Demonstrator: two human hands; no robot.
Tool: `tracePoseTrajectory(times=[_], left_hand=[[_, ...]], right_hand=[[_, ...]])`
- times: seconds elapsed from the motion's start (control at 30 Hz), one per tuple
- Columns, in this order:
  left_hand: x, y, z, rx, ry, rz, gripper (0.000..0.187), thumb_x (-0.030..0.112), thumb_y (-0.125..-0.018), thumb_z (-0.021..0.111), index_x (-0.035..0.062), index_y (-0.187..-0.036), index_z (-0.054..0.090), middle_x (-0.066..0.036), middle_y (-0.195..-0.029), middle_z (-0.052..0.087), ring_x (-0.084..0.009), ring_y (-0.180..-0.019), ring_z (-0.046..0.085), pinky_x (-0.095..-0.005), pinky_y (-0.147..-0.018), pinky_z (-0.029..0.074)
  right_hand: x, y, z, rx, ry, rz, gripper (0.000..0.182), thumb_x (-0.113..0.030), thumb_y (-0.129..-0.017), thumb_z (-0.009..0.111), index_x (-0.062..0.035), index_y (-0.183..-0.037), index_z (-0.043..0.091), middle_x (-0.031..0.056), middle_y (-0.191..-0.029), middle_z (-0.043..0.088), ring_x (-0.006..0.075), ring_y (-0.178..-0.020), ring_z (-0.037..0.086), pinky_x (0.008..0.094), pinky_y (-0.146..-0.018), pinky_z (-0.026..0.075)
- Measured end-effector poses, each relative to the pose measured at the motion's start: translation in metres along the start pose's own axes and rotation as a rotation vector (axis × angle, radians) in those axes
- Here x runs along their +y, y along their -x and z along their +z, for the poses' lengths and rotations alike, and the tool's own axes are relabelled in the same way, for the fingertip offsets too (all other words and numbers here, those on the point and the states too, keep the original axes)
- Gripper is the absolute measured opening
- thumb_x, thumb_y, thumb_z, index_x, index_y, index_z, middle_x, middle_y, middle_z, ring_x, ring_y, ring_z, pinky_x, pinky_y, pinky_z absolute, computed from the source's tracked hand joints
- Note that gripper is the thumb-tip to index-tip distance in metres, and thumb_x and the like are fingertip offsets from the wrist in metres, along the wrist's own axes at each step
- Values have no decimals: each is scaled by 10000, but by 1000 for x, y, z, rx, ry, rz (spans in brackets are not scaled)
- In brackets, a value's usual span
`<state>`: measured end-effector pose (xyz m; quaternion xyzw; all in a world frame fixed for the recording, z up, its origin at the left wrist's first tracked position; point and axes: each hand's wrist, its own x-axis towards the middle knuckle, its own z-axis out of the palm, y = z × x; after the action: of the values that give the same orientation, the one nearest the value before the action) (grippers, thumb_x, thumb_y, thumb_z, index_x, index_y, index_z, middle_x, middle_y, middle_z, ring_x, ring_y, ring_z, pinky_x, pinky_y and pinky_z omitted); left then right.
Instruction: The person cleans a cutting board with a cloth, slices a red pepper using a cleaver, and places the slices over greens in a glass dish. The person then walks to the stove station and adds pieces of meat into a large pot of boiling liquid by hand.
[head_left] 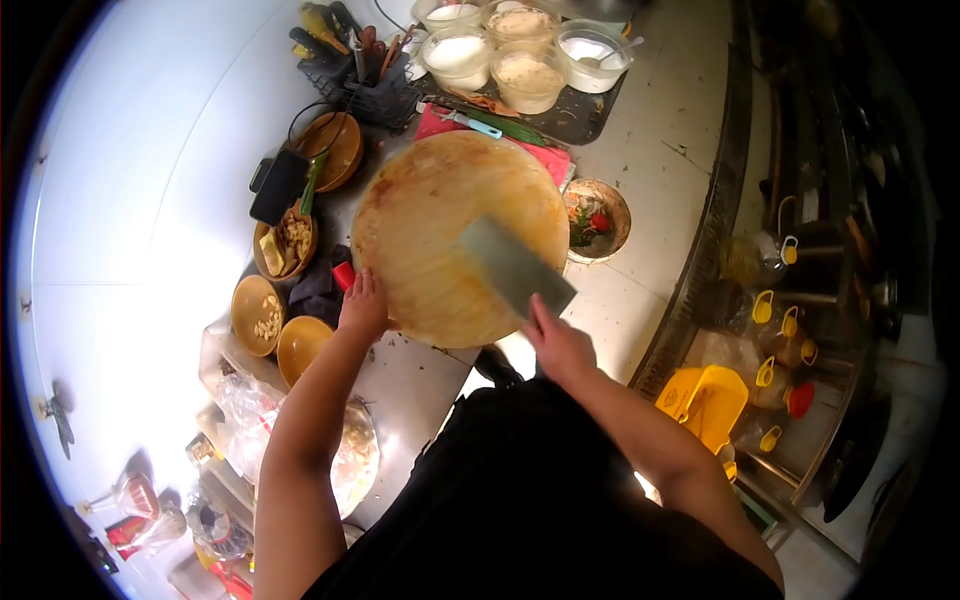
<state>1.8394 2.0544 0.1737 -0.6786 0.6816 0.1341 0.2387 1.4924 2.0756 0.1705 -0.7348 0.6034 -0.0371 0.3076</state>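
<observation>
A large round wooden board [440,220] lies on the counter in front of me, with yellowish and reddish stains on its surface. My right hand [560,345] is closed round the handle end of a wide cleaver [515,268], whose grey blade is over the board's right part. At the board's lower left edge, my left hand [364,303] touches the rim with its fingers stretched out. A small red object [344,275] shows just beside those fingers, next to a dark cloth [315,293].
Bowls [257,315] line the left side, some with food. Above are a knife rack [370,90], a red mat [435,122] and tubs of powder [527,75]. A scrap bucket [597,220] stands right of the board. A yellow basket [703,405] and oil bottles are at lower right.
</observation>
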Motion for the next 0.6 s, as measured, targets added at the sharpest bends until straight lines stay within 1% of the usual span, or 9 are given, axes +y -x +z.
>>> tracePoseTrajectory(times=[0.03, 0.1, 0.17, 0.2, 0.27, 0.37, 0.47, 0.53, 0.6], left_hand=[[0, -1, -1, -11, -12, -3, 1058, 432, -630, 816, -69, -1389, 277, -247, -1472, 278, -351, -1369, 293, -406, -1088, 302], [1, -2, -3, -28, -24, -5, 1066, 440, -630, 814, -72, -1392, 272, -246, -1475, 274, -350, -1372, 289, -405, -1090, 300], [2, -2, -3, -51, -29, -12, 1075, 448, -630, 811, -75, -1394, 266, -246, -1478, 270, -348, -1374, 285, -403, -1093, 297], [3, -3, -4, -62, -33, -19, 1079, 453, -631, 809, -78, -1395, 262, -244, -1480, 265, -347, -1376, 281, -402, -1095, 295], [3, -4, -3, -72, -35, -27, 1084, 457, -633, 807, -81, -1397, 259, -243, -1483, 261, -346, -1378, 278, -401, -1097, 292], [2, -5, 1, -52, -45, -30, 1087, 453, -634, 809, -85, -1398, 254, -243, -1487, 251, -348, -1380, 272, -402, -1097, 292], [3, -3, -3, -71, -25, -39, 1080, 448, -641, 807, -82, -1402, 252, -244, -1491, 242, -348, -1383, 265, -402, -1098, 290], [3, -6, -3, -90, -32, -44, 1063, 438, -652, 803, -77, -1404, 255, -247, -1492, 240, -348, -1386, 260, -405, -1100, 287], [5, -5, -8, -96, -24, -44, 1055, 432, -656, 803, -76, -1404, 257, -247, -1493, 236, -349, -1386, 259, -405, -1100, 286]], right_hand=[[-5, 4, 3, -47, 14, -37, 575, -425, -924, 489, -155, -1410, 343, 205, -774, 632, 399, -683, 631, 511, -623, 510], [-1, 2, 12, -93, 57, -19, 619, -435, -919, 495, -124, -1422, 310, 215, -771, 631, 395, -663, 630, 500, -594, 514], [13, -6, 15, -34, 20, 30, 641, -438, -916, 496, -114, -1429, 288, 201, -747, 634, 398, -653, 630, 498, -588, 513], [23, -13, 11, 77, 45, 37, 645, -444, -912, 495, -103, -1422, 295, 182, -729, 643, 392, -649, 630, 500, -599, 508], [34, -32, -22, 42, 40, 157, 627, -448, -918, 474, -123, -1423, 295, 185, -774, 658, 378, -683, 638, 496, -627, 500], [75, -63, -45, 64, 47, 301, 587, -480, -940, 406, -188, -1434, 285, 189, -817, 667, 401, -740, 637, 512, -679, 493], [81, -52, -61, 75, 103, 272, 577, -475, -941, 412, -202, -1433, 289, 185, -823, 667, 394, -736, 639, 501, -674, 500], [67, -26, -60, 41, 106, 144, 578, -454, -935, 454, -195, -1428, 299, 177, -825, 668, 377, -726, 643, 480, -660, 508], [58, -1, -47, -21, 90, -5, 626, -466, -898, 539, -191, -1416, 319, 157, -815, 665, 359, -704, 644, 465, -628, 513]])
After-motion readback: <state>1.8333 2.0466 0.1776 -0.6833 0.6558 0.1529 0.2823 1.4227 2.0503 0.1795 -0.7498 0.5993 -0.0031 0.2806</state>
